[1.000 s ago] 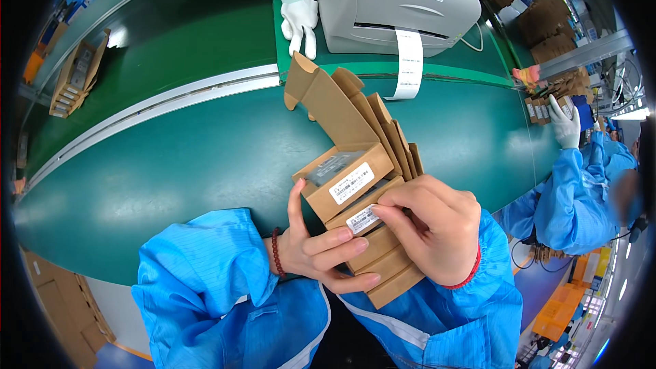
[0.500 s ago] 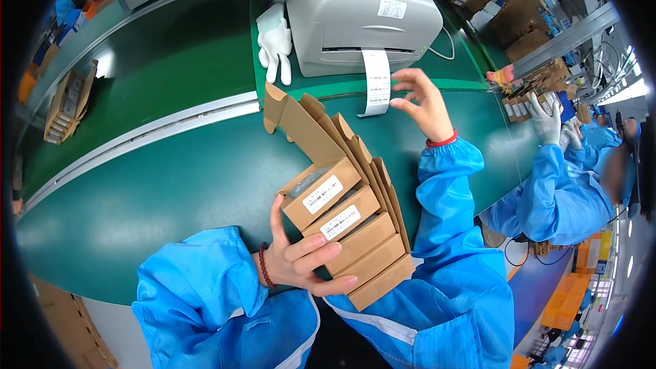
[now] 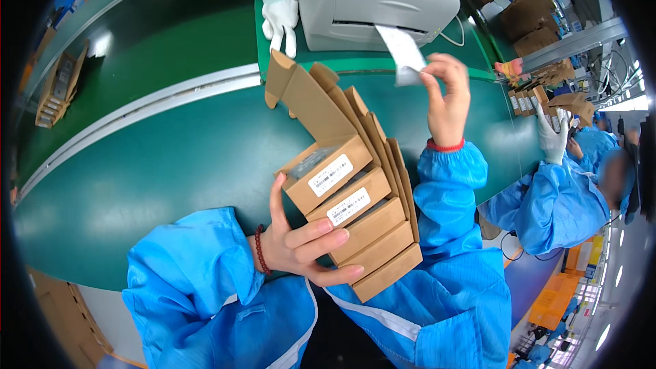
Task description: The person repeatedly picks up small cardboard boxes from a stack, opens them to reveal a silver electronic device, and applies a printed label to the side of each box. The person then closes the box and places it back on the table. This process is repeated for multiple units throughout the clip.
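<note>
A row of several open brown cardboard boxes [image 3: 369,229] leans against me at the table's near edge, lids raised to the far side. Two of them carry white labels on their fronts. My left hand [image 3: 301,246] is closed around their left side, fingers spread across the fronts. At the right, my right hand [image 3: 447,92] pinches the free end of a white label strip [image 3: 404,58] between thumb and forefinger. The strip hangs out of the slot of a grey label printer [image 3: 376,7] and is bent toward my hand.
A white glove [image 3: 280,17] lies left of the printer. More open boxes [image 3: 61,89] stand at the far left on the green table [image 3: 157,157]. At the right a co-worker in blue [image 3: 560,191] wears white gloves, near small labelled boxes [image 3: 525,101].
My right hand has closed on the label strip's end and pulled it to the right. The view has shifted slightly. My left hand keeps its hold on the boxes.
</note>
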{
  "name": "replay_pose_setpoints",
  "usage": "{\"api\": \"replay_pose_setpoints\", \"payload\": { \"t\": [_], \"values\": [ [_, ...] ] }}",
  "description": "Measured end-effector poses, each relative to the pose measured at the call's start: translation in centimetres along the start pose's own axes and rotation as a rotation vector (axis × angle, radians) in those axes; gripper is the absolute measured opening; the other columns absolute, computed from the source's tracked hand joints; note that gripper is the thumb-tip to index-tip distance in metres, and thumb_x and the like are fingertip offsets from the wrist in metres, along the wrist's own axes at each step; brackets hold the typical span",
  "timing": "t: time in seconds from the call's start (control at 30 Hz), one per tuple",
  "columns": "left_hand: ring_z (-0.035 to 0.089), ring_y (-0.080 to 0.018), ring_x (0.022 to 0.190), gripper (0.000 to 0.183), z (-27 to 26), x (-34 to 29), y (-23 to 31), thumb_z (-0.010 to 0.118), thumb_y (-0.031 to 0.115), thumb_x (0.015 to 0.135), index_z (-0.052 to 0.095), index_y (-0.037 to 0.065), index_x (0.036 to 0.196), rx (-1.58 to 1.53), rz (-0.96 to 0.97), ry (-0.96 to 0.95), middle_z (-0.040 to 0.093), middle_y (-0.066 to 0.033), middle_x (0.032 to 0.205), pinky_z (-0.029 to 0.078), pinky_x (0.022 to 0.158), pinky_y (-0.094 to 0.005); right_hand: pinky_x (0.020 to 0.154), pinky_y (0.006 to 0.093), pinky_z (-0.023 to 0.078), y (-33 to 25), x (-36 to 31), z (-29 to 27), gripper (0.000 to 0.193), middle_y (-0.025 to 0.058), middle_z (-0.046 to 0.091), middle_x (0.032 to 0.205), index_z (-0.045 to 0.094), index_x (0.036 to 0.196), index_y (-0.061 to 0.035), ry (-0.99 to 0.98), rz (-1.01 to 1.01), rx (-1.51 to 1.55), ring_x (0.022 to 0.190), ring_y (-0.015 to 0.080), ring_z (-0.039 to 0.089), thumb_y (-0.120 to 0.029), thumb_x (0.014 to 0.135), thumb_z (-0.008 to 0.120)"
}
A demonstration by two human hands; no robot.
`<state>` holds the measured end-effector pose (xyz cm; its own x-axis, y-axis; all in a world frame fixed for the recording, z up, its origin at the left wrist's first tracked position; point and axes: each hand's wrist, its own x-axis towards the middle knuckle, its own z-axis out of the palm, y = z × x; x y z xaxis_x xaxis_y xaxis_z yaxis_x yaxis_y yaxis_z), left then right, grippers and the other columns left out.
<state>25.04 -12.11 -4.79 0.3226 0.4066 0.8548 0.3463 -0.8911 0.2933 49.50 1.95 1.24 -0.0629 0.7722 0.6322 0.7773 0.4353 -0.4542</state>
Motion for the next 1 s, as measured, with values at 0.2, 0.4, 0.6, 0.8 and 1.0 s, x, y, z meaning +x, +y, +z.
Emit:
{"api": "replay_pose_setpoints", "payload": {
  "t": [0.2,0.4,0.6,0.8,1.0],
  "values": [
    [0.033,-0.0169,0.114,0.033,1.0,0.3,0.5,0.053,0.036,0.079,0.041,0.042,0.109,-0.010,-0.047,0.126,0.038,-0.0036,0.109,0.022,0.085,-0.0725,0.051,0.0216,0.041,-12.5,-3.7,-6.1,0.007,0.0091,0.054,0.076,0.054,0.072,-0.0015,-0.117,0.382,0.502,0.060,0.0135,0.051,0.005,0.071,0.058],
    [0.032,-0.0179,0.115,0.035,2.6,1.0,0.6,0.053,0.039,0.079,0.041,0.041,0.112,0.019,-0.048,0.227,0.037,0.0001,0.114,0.026,0.082,-0.0736,0.043,0.0228,0.039,-15.7,-4.1,-7.5,0.013,0.0066,0.057,0.066,0.060,0.071,-0.0009,-0.546,0.312,0.306,0.051,0.0140,0.054,0.001,0.063,0.070],
    [0.030,-0.0208,0.117,0.039,2.3,0.8,0.5,0.054,0.039,0.078,0.039,0.039,0.114,0.025,-0.037,0.172,0.034,0.0067,0.122,0.026,0.082,-0.0742,0.043,0.0234,0.040,-15.8,-4.1,-7.5,0.012,0.0068,0.056,0.064,0.060,0.069,-0.0014,-0.548,0.335,0.264,0.052,0.0152,0.056,0.002,0.063,0.070],
    [0.028,-0.0205,0.118,0.043,2.0,0.4,0.3,0.055,0.038,0.077,0.037,0.039,0.116,0.042,-0.016,0.131,0.035,0.0085,0.121,0.026,0.082,-0.0744,0.043,0.0237,0.040,-15.6,-4.7,-7.2,0.014,0.0062,0.057,0.063,0.060,0.070,-0.0020,-0.529,0.281,0.267,0.051,0.0156,0.056,0.003,0.061,0.069],
    [0.029,-0.0204,0.118,0.043,2.0,0.1,0.2,0.056,0.036,0.077,0.036,0.038,0.116,0.070,0.015,0.134,0.036,0.0096,0.120,0.027,0.081,-0.0744,0.043,0.0247,0.040,-15.9,-5.0,-6.9,0.015,0.0060,0.056,0.062,0.059,0.069,-0.0030,-0.516,0.258,0.201,0.050,0.0167,0.055,0.002,0.060,0.070]
  ]
}}
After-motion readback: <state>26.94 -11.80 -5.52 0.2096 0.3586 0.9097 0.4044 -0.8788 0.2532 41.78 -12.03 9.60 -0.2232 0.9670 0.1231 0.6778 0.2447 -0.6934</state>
